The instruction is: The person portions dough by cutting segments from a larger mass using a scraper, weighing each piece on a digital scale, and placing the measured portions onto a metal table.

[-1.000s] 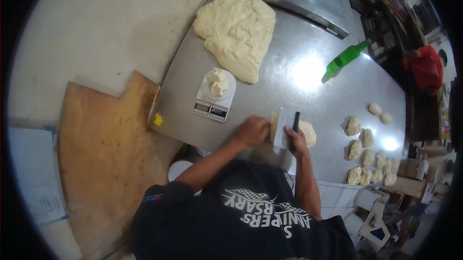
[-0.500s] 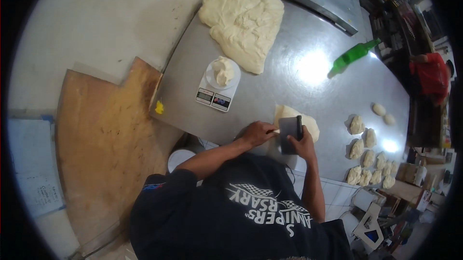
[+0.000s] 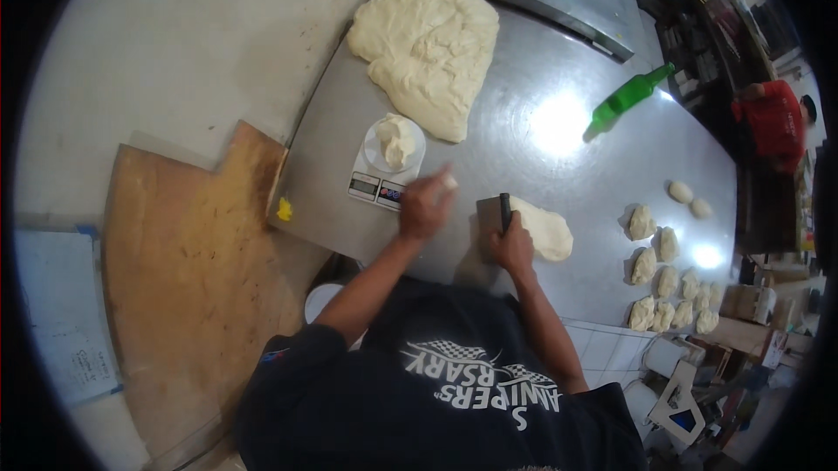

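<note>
My left hand [image 3: 426, 207] is raised just right of the kitchen scale [image 3: 360, 165], slightly blurred, with a small pale piece of dough [image 3: 449, 182] at its fingertips. On the scale's round plate rests a lump of dough [image 3: 395, 141]. My right hand [image 3: 513, 246] is closed on the dark handle of a dough scraper [image 3: 489, 220], whose flat blade stands at the left end of a dough slab [image 3: 543, 231]. Beyond the scale, a large mass of dough [image 3: 432, 52] spreads over the metal table [image 3: 515, 165].
Several dough portions [image 3: 644, 266] sit in loose rows at the table's right. A green bottle [image 3: 628, 103] lies at the far right. A wooden board [image 3: 192, 279] is on the left, with a yellow scrap [image 3: 285, 209] at the table corner. A person in red [image 3: 775, 126] stands far right.
My left hand has left the dough slab and moved up and left toward the scale with the small piece. My right hand has shifted left with the scraper, uncovering more of the slab.
</note>
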`<state>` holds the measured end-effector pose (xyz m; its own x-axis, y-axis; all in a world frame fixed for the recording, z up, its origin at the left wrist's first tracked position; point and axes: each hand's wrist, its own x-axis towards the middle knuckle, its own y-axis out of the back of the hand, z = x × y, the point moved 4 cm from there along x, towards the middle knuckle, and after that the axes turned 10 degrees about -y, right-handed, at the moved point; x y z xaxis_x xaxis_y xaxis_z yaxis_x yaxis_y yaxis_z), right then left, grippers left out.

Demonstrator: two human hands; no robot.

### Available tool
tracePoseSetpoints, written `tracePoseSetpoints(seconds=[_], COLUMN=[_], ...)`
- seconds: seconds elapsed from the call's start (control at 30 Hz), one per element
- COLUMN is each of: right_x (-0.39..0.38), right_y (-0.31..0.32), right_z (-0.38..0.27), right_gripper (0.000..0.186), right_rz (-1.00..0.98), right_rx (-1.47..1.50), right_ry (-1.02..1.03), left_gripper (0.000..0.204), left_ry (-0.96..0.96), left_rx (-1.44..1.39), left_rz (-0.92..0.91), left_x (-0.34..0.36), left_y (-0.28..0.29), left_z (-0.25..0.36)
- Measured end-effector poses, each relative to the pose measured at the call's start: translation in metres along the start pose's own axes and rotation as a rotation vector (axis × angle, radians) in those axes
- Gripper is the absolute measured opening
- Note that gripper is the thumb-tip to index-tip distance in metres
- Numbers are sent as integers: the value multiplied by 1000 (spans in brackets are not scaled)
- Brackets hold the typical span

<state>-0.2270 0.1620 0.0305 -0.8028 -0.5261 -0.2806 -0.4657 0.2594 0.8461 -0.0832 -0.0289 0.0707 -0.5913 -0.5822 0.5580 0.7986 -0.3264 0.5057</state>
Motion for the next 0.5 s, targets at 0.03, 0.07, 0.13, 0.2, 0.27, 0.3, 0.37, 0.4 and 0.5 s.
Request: tracePoseSetpoints(seconds=[0.03,0.07,0.13,0.2,0.27,0.3,0.37,0.4,0.5], right_x=[-2,-3,-1,4,4,0,-4,-7,-10], right_y=[1,2,1,3,10,19,36,43,57], right_z=[4,4,5,8,16,19,32,38,53], right_gripper=[46,45,45,45,45,46,48,49,46], right_rz=[-10,-21,-48,-62,-205,-266,-279,-287,-185], right_rx=[27,55,115,182,570,767,970,1071,1107], right_ry=[-17,-27,-9,17,-66,-117,-252,-314,-338], left_gripper=[40,43,50,58,62,64,68,68,60], left_ry=[-10,41,120,158,132,113,-28,-86,-113], left_rx=[184,300,533,742,706,676,488,403,-33], left_rz=[-38,-55,-93,-152,-89,-67,-71,-119,-424], left_x=[13,24,37,46,37,30,14,3,-25], left_y=[19,32,42,38,31,23,7,-6,-70], left_z=[-14,-38,-73,-86,-76,-66,-27,-12,2])
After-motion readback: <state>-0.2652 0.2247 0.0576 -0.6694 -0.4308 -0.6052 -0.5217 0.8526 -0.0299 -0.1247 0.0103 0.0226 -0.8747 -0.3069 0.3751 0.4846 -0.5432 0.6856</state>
